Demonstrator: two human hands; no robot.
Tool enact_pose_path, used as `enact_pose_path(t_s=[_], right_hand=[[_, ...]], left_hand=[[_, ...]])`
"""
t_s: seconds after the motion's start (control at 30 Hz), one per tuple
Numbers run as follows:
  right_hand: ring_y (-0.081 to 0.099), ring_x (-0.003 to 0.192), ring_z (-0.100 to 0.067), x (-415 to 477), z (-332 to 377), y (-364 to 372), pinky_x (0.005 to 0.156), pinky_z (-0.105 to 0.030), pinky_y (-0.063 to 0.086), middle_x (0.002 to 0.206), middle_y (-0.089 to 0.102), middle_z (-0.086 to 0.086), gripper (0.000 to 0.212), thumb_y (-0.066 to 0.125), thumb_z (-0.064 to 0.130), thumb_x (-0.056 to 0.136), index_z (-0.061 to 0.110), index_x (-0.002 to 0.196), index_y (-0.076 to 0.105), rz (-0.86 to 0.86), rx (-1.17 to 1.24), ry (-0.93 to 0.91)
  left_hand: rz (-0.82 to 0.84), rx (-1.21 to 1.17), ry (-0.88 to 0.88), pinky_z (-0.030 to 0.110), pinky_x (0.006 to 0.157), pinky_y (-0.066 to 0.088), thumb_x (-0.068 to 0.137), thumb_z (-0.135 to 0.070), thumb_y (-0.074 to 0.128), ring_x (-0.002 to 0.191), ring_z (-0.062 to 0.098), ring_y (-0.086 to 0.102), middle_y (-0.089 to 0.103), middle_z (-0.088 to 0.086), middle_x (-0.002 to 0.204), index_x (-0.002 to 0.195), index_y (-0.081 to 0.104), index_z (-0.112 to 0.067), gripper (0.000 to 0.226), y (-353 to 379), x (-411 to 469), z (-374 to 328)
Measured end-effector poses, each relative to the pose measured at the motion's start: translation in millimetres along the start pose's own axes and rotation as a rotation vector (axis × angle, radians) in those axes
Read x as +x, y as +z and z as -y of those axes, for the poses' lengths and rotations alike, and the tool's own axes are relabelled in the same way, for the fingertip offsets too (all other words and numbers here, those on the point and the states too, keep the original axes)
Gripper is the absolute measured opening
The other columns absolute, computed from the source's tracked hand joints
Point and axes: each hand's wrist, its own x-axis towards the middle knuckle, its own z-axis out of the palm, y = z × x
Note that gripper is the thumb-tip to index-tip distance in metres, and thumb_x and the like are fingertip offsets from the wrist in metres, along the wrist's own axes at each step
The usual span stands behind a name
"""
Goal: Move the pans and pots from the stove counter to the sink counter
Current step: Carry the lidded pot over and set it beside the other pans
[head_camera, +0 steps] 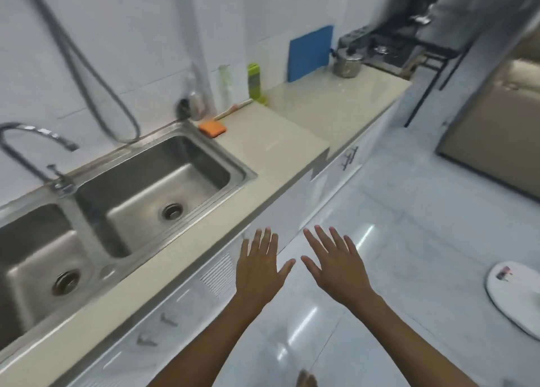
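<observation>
Nothing is gripped: the left hand [257, 272] and the right hand [336, 267] are held out flat, palms down, fingers spread, side by side over the floor [409, 226] just in front of the white cabinet fronts [204, 293]. Neither hand is touching anything.

One metal pot [347, 61], with a lid and dark handle, is seen at the far end of the beige counter [306, 118], well apart from both hands and just beside the dark stove [388, 48]. A blue board [311, 53] is leaned upright against the tiled wall to the pot's left. Farther along the counter toward the sink, a green bottle [254, 81] is stood near the wall, with a pale stick-like utensil [232, 110] laid beside it and an orange sponge [212, 128] placed at the sink's corner.

A double steel sink [146, 188] is set into the near counter, both basins seen empty, with a curved tap [32, 141] above the divider and a grey hose [96, 80] hung on the wall behind. A white round object [514, 296] is seen on the floor at the right.
</observation>
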Motion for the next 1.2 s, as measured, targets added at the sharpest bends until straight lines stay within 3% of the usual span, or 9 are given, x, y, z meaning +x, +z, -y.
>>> enact_pose_path(t_s=[0.1,0.27,0.37,0.57,0.77,1.0,1.1,1.2], right_hand=[[0.042,0.144,-0.036,11.5,-71.7,-21.3,0.114,-0.055,0.037,0.156,0.047,-0.007,0.067,0.028,0.059,0.100,0.023,0.154,0.041,-0.047,-0.013,0.056],[0.035,0.148,-0.034,41.8,-169.1,-43.3,0.117,-0.054,0.032,0.160,0.040,-0.005,0.068,0.027,0.060,0.100,0.025,0.157,0.033,-0.057,-0.011,0.188],[0.037,0.146,-0.034,69.7,-212.1,-45.6,0.116,-0.053,0.034,0.159,0.042,-0.006,0.068,0.025,0.060,0.099,0.025,0.157,0.033,-0.062,0.015,0.248],[0.044,0.142,-0.036,144.3,-285.9,-39.4,0.112,-0.055,0.039,0.154,0.049,-0.008,0.064,0.031,0.056,0.101,0.023,0.154,0.041,-0.023,0.021,0.291],[0.045,0.141,-0.036,226.7,-374.0,-45.0,0.111,-0.055,0.040,0.152,0.052,-0.009,0.061,0.033,0.054,0.102,0.021,0.152,0.044,0.028,-0.012,0.376],[0.043,0.143,-0.035,336.8,-468.4,-71.4,0.114,-0.054,0.037,0.155,0.048,-0.008,0.063,0.033,0.056,0.102,0.020,0.153,0.042,0.008,0.023,0.463],[0.040,0.145,-0.033,384.7,-511.9,-76.7,0.116,-0.052,0.035,0.158,0.045,-0.006,0.069,0.020,0.058,0.100,0.021,0.155,0.039,0.019,0.031,0.453],[0.045,0.142,-0.035,439.0,-567.2,-74.1,0.113,-0.052,0.039,0.154,0.049,-0.008,0.071,0.018,0.056,0.099,0.019,0.152,0.045,-0.005,0.043,0.421]], left_hand=[[-0.047,-0.010,0.052,0.047,0.122,-0.004,0.089,-0.079,0.005,0.155,0.025,0.018,0.025,0.005,0.166,0.156,0.035,-0.019,0.094,-4.1,56.5,-62.4],[-0.054,-0.032,0.144,0.054,0.121,0.022,0.092,-0.075,0.013,0.149,0.028,0.035,0.043,0.009,0.158,0.148,0.050,-0.015,0.090,-8.9,135.5,-140.0],[-0.059,-0.026,0.177,0.055,0.118,0.029,0.094,-0.074,0.021,0.145,0.029,0.042,0.049,0.009,0.154,0.144,0.055,-0.013,0.086,-5.5,185.0,-164.9],[-0.051,0.004,0.249,0.050,0.124,0.013,0.092,-0.077,0.014,0.154,0.025,0.024,0.032,0.006,0.164,0.154,0.040,-0.017,0.090,20.7,301.7,-198.4],[0.004,-0.044,0.305,0.047,0.125,0.011,0.093,-0.075,0.021,0.154,0.023,0.023,0.033,0.004,0.164,0.155,0.037,-0.017,0.086,32.5,438.7,-252.8],[-0.041,-0.041,0.376,0.051,0.122,0.026,0.094,-0.072,0.032,0.147,0.027,0.039,0.046,0.007,0.157,0.149,0.049,-0.016,0.080,27.4,585.6,-302.9],[-0.029,-0.023,0.377,0.052,0.119,0.029,0.094,-0.069,0.042,0.144,0.029,0.044,0.050,0.008,0.154,0.146,0.053,-0.014,0.077,32.2,647.3,-323.6],[-0.056,-0.006,0.356,0.052,0.118,0.030,0.094,-0.069,0.039,0.143,0.029,0.045,0.051,0.007,0.154,0.146,0.053,-0.014,0.076,41.7,712.9,-344.4]])
